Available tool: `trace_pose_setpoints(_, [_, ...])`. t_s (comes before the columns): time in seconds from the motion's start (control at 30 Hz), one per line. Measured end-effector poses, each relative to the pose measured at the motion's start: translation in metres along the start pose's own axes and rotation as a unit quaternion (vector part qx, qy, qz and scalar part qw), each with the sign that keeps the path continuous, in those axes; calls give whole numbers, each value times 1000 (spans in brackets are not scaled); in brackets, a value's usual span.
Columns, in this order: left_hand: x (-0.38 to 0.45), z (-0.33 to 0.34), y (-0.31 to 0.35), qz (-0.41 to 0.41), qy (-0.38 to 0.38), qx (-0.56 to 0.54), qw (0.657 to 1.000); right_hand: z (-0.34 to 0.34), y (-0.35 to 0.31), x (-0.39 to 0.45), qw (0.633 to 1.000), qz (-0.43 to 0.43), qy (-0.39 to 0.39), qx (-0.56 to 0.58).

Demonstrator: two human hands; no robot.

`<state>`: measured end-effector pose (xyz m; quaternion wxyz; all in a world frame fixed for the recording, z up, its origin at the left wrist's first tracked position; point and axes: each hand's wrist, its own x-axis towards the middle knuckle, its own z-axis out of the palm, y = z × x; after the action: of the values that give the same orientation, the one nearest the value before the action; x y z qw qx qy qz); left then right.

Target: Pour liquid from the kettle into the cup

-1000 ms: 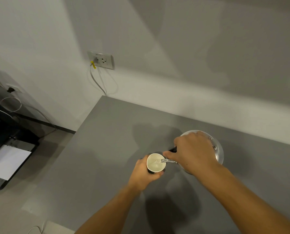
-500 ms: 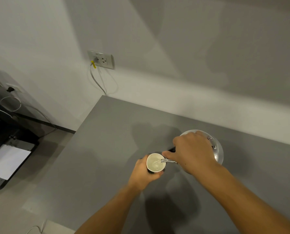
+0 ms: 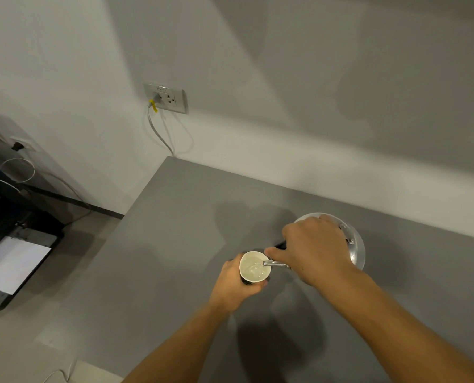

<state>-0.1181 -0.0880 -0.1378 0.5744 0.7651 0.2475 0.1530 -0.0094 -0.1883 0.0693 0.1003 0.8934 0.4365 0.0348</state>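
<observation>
A shiny metal kettle [image 3: 355, 250] is tilted to the left above the grey table [image 3: 161, 244]. My right hand [image 3: 313, 250] grips its black handle and hides most of its body. The thin spout [image 3: 274, 263] reaches over the rim of a pale cup [image 3: 251, 275], and clear liquid runs from it into the cup, which holds some liquid. My left hand [image 3: 233, 286] is wrapped around the cup's side from the left and below. The cup's base is hidden, so whether it rests on the table is unclear.
The table's left edge [image 3: 114, 233] runs down to the floor side. A wall socket [image 3: 166, 97] with a plugged grey cable is on the wall behind. A black printer with white paper [image 3: 12, 261] stands low at the left.
The liquid level in the cup has risen slightly. Both hands, the kettle and the cup stay almost where they were.
</observation>
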Motion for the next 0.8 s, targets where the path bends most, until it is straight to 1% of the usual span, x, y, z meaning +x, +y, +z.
trace_pose_setpoints(0.27, [-2, -2, 2, -8, 1, -1, 1000, -1, 0, 0, 1000, -9, -12, -6])
trace_pose_setpoints(0.47, [-3, -3, 4, -12, 1, -3, 1000, 0, 1, -1, 1000, -9, -5, 9])
trace_pose_setpoints(0.6, [-4, -3, 3, -19, -6, 6, 1000, 2, 6, -2, 999, 15, -7, 39])
trace_pose_setpoints(0.8, [-4, -6, 0, -28, -15, 19, 999, 15, 27, -5, 987, 86, -26, 131])
